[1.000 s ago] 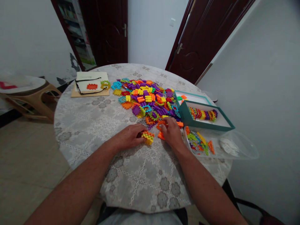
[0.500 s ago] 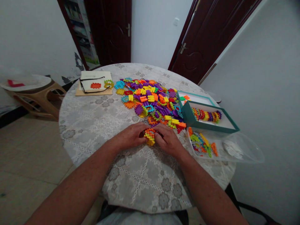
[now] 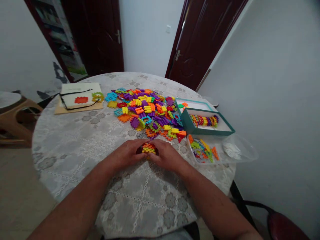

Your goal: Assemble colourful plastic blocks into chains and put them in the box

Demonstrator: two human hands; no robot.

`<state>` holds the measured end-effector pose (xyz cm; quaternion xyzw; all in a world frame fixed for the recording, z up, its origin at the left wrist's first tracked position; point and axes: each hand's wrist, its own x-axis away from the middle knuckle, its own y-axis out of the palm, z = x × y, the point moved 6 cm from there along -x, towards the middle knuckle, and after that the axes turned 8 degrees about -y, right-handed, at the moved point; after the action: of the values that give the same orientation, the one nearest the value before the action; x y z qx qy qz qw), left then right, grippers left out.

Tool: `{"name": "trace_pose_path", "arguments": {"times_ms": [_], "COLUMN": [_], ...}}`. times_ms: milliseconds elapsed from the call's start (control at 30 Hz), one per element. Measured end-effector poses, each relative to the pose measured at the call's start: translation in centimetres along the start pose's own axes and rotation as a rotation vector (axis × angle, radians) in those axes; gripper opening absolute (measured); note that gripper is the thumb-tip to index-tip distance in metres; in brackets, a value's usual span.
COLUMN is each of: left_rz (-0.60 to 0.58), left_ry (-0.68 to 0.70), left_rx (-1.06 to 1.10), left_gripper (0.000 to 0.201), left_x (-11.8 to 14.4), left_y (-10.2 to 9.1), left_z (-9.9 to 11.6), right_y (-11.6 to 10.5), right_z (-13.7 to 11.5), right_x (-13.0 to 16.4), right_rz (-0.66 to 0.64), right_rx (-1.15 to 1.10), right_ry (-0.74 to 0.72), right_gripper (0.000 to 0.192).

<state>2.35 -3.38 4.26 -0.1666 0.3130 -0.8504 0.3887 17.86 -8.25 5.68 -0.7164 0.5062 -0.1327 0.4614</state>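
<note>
Between my hands, low over the near middle of the table, is a small orange and yellow assembly of interlocking plastic toy pieces [image 3: 149,148]. My left hand [image 3: 130,151] is closed on its left side, thumb in front and fingers behind. From the right, my right hand [image 3: 163,153] grips the same assembly with its thumb along the near face. Fingers cover the sides of the assembly. Just beyond the hands lies a heap of toothed plastic pieces [image 3: 155,110] in purple, yellow, orange, blue, green and red.
A teal box [image 3: 212,131] at the right holds a multicoloured toothed chain [image 3: 203,120]. In front of it, a clear plastic tray [image 3: 220,160] contains loose pieces and a white bundle [image 3: 231,150]. Eyeglasses [image 3: 75,108] rest on a book [image 3: 82,87] at the far left.
The camera view has swung right, so the table sits further left in the picture. Both hands have turned the toy assembly between them and now cover more of it.
</note>
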Motion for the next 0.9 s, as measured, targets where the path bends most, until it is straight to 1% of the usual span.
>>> {"name": "trace_pose_path", "arguments": {"times_ms": [167, 233, 267, 333, 367, 433, 533, 567, 600, 633, 700, 767, 833, 900], "left_rz": [-0.018, -0.015, -0.009, 0.020, 0.039, 0.083, 0.128, 0.135, 0.139, 0.142, 0.149, 0.150, 0.145, 0.143], "left_ry": [-0.008, -0.022, -0.025, -0.017, -0.013, -0.011, -0.024, -0.024, -0.022, -0.021, -0.020, -0.024, -0.029, -0.036], "left_rx": [0.005, 0.010, 0.017, 0.023, 0.017, -0.013, -0.065, -0.075, -0.082, -0.086, -0.091, -0.092, -0.096, -0.098], "left_gripper": [0.054, 0.056, 0.056, 0.054, 0.053, 0.049, 0.046, 0.046, 0.045, 0.044, 0.042, 0.041, 0.042, 0.042], "left_x": [-0.2, -0.3, -0.3, -0.3, -0.3, -0.4, -0.5, -0.6, -0.6, -0.6, -0.6, -0.6, -0.6, -0.7], "left_y": [0.2, 0.4, 0.4, 0.2, 0.1, -0.3, -0.7, -0.8, -0.9, -0.9, -1.0, -1.0, -0.9, -0.8], "left_z": [-0.2, -0.2, -0.3, -0.3, -0.4, -0.6, -0.9, -0.9, -0.9, -0.8, -0.6, -0.4, -0.4, -0.4], "right_y": [0.0, -0.7, -1.6, -4.4, -6.4, -11.1, -18.5, -20.5, -22.0, -23.1, -23.9, -23.7, -23.0, -22.0], "right_z": [-0.1, 0.0, 0.1, 0.5, 0.9, 2.4, 6.1, 7.7, 9.4, 11.2, 14.6, 16.9, 18.3, 19.0], "right_x": [0.0, 0.1, 0.2, 0.4, 0.6, 1.1, 2.3, 2.6, 2.9, 3.2, 3.6, 3.8, 3.7, 3.5], "right_rz": [-0.030, -0.040, -0.027, 0.051, 0.110, 0.236, 0.361, 0.353, 0.305, 0.223, 0.016, -0.119, -0.179, -0.220], "right_rx": [0.048, 0.089, 0.116, 0.174, 0.208, 0.297, 0.552, 0.634, 0.695, 0.739, 0.785, 0.772, 0.744, 0.726], "right_ry": [0.114, 0.157, 0.177, 0.225, 0.257, 0.346, 0.544, 0.620, 0.702, 0.780, 0.900, 0.943, 0.944, 0.940], "right_gripper": [0.030, 0.025, 0.023, 0.021, 0.021, 0.022, 0.030, 0.036, 0.040, 0.044, 0.049, 0.048, 0.045, 0.047]}}
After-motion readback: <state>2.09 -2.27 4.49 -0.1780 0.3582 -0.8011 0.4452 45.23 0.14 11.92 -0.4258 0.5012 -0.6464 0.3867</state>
